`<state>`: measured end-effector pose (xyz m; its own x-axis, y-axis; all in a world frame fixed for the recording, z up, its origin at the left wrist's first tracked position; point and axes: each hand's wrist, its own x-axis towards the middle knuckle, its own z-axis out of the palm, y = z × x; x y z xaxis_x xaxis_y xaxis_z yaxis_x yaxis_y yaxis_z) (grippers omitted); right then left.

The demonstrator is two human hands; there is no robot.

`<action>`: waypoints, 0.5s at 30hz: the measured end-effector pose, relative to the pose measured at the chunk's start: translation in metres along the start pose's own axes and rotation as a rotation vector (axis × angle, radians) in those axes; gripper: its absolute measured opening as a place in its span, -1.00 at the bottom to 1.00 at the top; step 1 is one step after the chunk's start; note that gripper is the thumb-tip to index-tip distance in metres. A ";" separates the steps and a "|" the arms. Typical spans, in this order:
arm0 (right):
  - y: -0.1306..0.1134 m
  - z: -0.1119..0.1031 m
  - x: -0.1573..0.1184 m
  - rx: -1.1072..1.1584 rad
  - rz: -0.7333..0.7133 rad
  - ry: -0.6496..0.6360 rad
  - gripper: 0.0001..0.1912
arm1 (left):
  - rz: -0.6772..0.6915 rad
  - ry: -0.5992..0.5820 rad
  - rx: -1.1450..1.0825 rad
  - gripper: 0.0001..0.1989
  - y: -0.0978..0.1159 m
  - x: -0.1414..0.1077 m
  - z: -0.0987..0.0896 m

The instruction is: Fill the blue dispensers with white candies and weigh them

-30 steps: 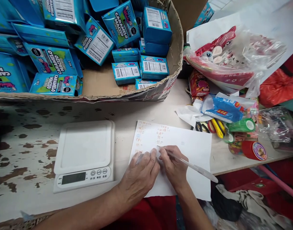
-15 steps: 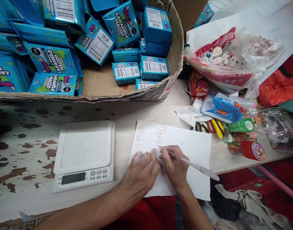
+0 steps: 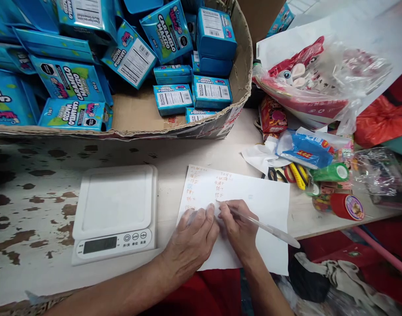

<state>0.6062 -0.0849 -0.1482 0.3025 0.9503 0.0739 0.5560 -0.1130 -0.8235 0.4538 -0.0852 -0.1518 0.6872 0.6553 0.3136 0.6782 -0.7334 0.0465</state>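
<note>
A white sheet of paper (image 3: 267, 206) lies on the table, bearing columns of small orange handwriting. My right hand (image 3: 240, 226) is closed round a pen (image 3: 270, 229) with a clear barrel, its tip touching the sheet just below the right-hand column. Beside it, my left hand (image 3: 196, 235) rests palm down on the paper, fingers stretched forward and slightly bent, holding it against the table. Something greyish shows between the left fingers, too small to make out. Left of the paper stands a white digital kitchen scale (image 3: 113, 204) with nothing on its platform.
A cardboard box (image 3: 131, 125) of blue candy boxes (image 3: 168, 33) stands behind the scale and paper. To the right lie scissors (image 3: 276, 174), a yellow cutter (image 3: 299, 176), a green tape roll (image 3: 331, 172), a red-lidded jar (image 3: 347, 206) and a plastic bag (image 3: 306, 96).
A small stroke has been added at the pen tip below the right-hand column. Both hands stay in nearly the same place.
</note>
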 end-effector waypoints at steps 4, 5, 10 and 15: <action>0.000 -0.001 -0.001 0.014 0.022 0.032 -0.90 | -0.001 0.008 -0.005 -0.77 0.000 -0.001 0.000; 0.000 -0.002 -0.001 0.023 0.031 0.049 -0.89 | -0.003 0.010 -0.005 -0.76 0.000 -0.001 0.000; 0.000 -0.001 -0.002 0.058 0.047 0.092 -0.87 | -0.003 -0.006 -0.016 -0.76 -0.001 -0.001 -0.002; -0.004 -0.005 0.001 0.219 0.174 0.125 -0.90 | 0.023 -0.003 0.005 -0.74 -0.001 -0.001 -0.001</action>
<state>0.6083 -0.0850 -0.1418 0.4790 0.8776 -0.0209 0.3116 -0.1923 -0.9305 0.4522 -0.0856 -0.1517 0.7037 0.6387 0.3114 0.6633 -0.7476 0.0343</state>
